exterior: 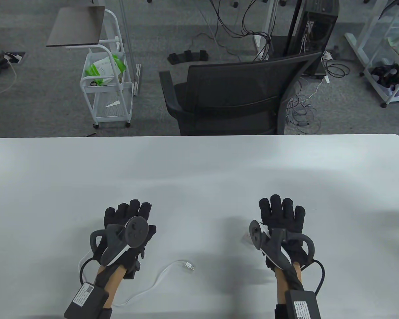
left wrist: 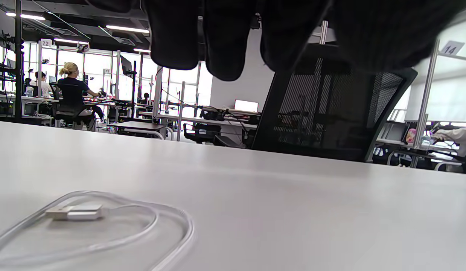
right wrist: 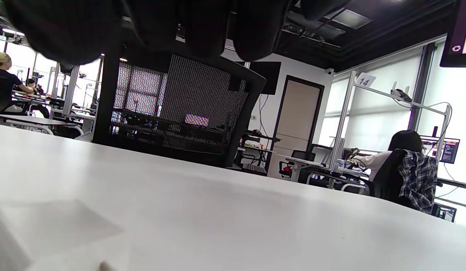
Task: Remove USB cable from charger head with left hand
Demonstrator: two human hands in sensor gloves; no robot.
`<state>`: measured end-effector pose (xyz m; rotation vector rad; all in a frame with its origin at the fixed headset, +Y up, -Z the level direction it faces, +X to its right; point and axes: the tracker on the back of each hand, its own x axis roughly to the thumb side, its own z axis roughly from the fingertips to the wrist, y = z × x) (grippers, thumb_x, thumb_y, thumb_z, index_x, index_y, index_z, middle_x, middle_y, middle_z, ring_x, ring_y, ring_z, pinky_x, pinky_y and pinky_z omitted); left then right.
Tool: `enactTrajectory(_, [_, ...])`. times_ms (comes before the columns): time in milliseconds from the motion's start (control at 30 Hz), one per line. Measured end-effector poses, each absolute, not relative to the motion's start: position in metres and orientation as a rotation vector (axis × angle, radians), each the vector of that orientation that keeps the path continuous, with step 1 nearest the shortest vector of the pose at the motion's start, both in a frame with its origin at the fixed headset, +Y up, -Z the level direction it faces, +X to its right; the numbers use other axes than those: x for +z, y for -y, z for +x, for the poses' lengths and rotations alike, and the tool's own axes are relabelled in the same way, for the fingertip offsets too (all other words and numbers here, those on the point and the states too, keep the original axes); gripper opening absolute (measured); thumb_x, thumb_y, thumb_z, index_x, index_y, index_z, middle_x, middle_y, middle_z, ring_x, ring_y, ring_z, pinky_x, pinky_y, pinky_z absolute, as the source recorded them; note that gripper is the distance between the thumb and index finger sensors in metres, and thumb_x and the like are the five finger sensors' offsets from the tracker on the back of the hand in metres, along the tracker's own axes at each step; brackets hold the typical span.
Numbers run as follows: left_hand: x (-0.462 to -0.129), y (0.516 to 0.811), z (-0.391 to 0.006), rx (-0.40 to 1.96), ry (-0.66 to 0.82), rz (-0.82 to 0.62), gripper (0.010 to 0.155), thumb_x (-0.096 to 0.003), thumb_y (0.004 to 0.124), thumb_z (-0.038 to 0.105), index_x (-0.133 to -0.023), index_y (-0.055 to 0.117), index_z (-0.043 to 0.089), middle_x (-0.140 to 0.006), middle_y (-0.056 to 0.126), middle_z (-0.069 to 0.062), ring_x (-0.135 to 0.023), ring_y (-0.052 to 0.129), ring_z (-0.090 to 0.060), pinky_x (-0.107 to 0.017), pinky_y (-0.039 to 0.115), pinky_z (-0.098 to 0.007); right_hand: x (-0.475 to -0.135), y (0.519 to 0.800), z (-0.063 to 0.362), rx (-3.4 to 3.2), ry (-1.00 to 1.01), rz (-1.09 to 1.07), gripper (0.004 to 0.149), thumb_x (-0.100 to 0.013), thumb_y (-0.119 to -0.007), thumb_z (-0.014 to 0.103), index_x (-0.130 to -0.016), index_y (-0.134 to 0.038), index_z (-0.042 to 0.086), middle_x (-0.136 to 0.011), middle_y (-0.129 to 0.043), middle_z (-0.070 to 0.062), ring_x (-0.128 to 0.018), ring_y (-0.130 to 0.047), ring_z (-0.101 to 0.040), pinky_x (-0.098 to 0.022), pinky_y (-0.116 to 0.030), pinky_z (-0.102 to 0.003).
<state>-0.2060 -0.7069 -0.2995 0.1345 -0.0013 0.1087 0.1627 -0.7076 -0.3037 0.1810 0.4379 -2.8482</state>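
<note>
Cable and charger head lie apart on your white table [exterior: 199, 166].

Your left hand [exterior: 128, 229] and right hand [exterior: 281, 222] rest flat, fingers spread, gripping nothing. The white USB cable [exterior: 159, 277] trails just right of your left wrist; the charger head [exterior: 246, 236] peeks out beside your right hand.

My gloves were matt black knitted cloth on the left hand [exterior: 128, 222] and the right hand [exterior: 282, 221], each under a smooth grey plastic tracker [exterior: 133, 232]. The table [exterior: 199, 172] was smooth, matt white. The USB cable [exterior: 159, 277] looked glossy white plastic, with a metal plug [exterior: 189, 265]. The chair [exterior: 232, 96] was black mesh.
</note>
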Motion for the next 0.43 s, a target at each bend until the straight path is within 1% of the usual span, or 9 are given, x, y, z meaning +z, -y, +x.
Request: enactTrajectory(433, [-0.3027, 0.7133, -0.2116, 0.109, -0.028, 0.075, 0.074, -0.0289, 0.077, 0.059, -0.101, 0.073, 0.039, -0.114, 0.076, 0.000, -0.106, 0.075, -0.036, -0.080, 0.046, -0.063, -0.3056, 0.7140, 0.1562, -2.810, -0.364, 0.147, 0.070, -0.034, -0.075, 0.058, -0.100, -0.056, 0.040, -0.114, -0.058, 0.005, -0.108, -0.064, -0.030, -0.076, -0.046, -0.062])
